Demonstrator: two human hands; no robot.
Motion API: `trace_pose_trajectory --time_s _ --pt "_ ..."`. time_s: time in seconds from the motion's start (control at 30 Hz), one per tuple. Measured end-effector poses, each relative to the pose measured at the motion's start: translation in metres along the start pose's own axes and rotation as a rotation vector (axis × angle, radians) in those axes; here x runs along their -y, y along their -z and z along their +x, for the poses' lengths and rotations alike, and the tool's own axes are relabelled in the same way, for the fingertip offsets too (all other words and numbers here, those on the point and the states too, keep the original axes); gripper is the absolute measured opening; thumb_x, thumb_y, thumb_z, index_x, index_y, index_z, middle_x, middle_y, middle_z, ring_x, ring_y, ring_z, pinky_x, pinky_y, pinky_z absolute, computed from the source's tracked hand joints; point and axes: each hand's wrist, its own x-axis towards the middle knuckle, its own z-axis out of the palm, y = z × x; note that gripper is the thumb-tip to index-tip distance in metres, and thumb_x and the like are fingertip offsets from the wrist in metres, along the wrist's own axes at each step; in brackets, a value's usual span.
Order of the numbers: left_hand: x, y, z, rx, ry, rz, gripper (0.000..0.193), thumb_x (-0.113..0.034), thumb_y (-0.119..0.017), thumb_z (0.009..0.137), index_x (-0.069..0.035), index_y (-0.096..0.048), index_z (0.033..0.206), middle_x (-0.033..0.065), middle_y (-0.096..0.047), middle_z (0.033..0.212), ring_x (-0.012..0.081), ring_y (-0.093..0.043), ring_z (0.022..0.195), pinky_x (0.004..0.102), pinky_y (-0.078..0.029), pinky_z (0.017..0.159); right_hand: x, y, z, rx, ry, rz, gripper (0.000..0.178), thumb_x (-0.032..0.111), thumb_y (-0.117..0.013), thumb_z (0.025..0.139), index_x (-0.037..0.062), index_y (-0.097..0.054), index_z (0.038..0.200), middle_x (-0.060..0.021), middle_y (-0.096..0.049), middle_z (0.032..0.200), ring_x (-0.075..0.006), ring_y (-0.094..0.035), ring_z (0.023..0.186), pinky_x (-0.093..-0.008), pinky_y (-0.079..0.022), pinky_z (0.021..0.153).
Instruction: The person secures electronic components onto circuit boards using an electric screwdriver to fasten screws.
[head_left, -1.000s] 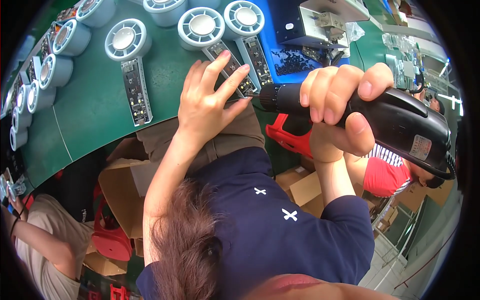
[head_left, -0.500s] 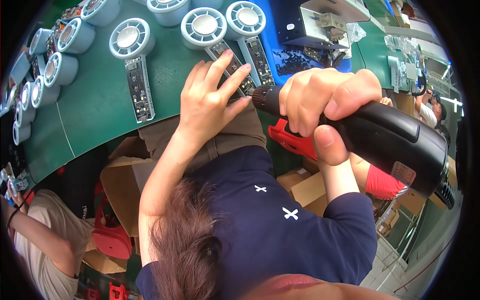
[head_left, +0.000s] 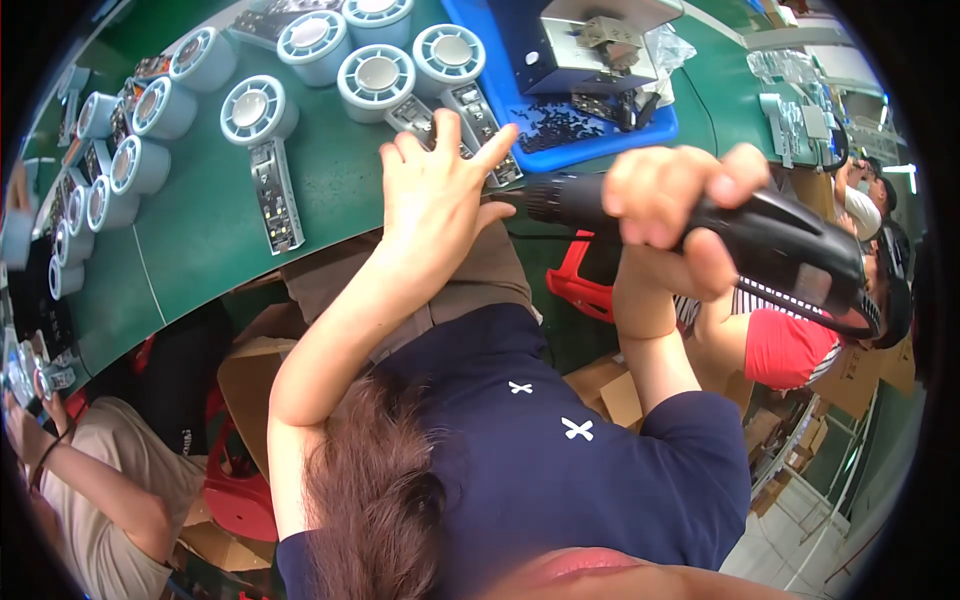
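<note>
At the far left edge, well apart from both hands, a co-worker's hand [head_left: 30,425] holds a small part. On the green surface [head_left: 190,240], left of the person's left hand, stand round pale-blue fan housings in a curved row, one of them [head_left: 258,108] with a long dark circuit strip [head_left: 275,195] lying just below it (the strip runs toward the surface's near edge).

The left hand [head_left: 440,195] lies flat on the surface with its fingers [head_left: 495,148] spread and released, gripping nothing; they press down on another circuit strip [head_left: 478,125] that leads up to a fan housing [head_left: 448,58] just beyond the fingertips. A second housing [head_left: 376,80] sits just left of those fingertips.

Right of the left hand, close to its thumb side, the nose of a black electric screwdriver [head_left: 760,250] points toward the pressed strip; whether its tip touches the strip cannot be told. The right hand [head_left: 670,215] is clenched around the screwdriver's barrel, fingers [head_left: 735,172] wrapped over the top and thumb under.

Beyond the right hand's fingers sits a blue tray [head_left: 600,145] scattered with small dark screws, with a grey metal fixture [head_left: 595,45] standing in it. Far right, past the screwdriver's rear, another person in a red sleeve [head_left: 785,345] sits beside the surface.
</note>
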Motion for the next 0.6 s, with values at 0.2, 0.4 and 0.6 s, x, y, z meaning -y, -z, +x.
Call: trace_pose_trajectory --time_s 0.2,0.4,0.6 --pt "-0.018 -0.025 -0.002 -0.165 0.057 -0.066 0.048 -0.030 -0.073 0.068 -0.022 -0.058 0.113 0.0117 -0.051 0.104 0.0305 -0.048 0.074 0.0389 -0.044 0.067 0.082 0.067 -0.032 -0.100 0.216 -0.078 0.031 0.017 -0.057 0.081 0.0119 -0.045 0.109 -0.0041 -0.057 0.067 -0.0168 -0.054 0.055 -0.0336 -0.045 0.062" --pt "-0.049 -0.038 -0.018 -0.365 -0.167 -0.614 0.048 -0.019 -0.071 0.058 -0.021 -0.061 0.104 0.0110 -0.053 0.108 0.0297 -0.048 0.081 0.0426 -0.041 0.073 0.142 0.123 -0.079 -0.298 0.327 -0.195 0.032 0.028 -0.054 0.081 0.0132 -0.052 0.109 0.0001 -0.057 0.069 -0.0125 -0.054 0.060 -0.0280 -0.042 0.066" --pt "-0.174 -0.070 0.094 -0.349 -0.531 -0.570 0.038 -0.021 -0.069 0.057 -0.024 -0.061 0.094 0.0066 -0.053 0.096 0.0284 -0.047 0.071 0.0392 -0.040 0.068 0.190 0.157 -0.123 -0.388 0.417 -0.253 0.029 0.029 -0.054 0.080 0.0141 -0.054 0.106 0.0016 -0.056 0.068 -0.0102 -0.053 0.058 -0.0262 -0.041 0.065"
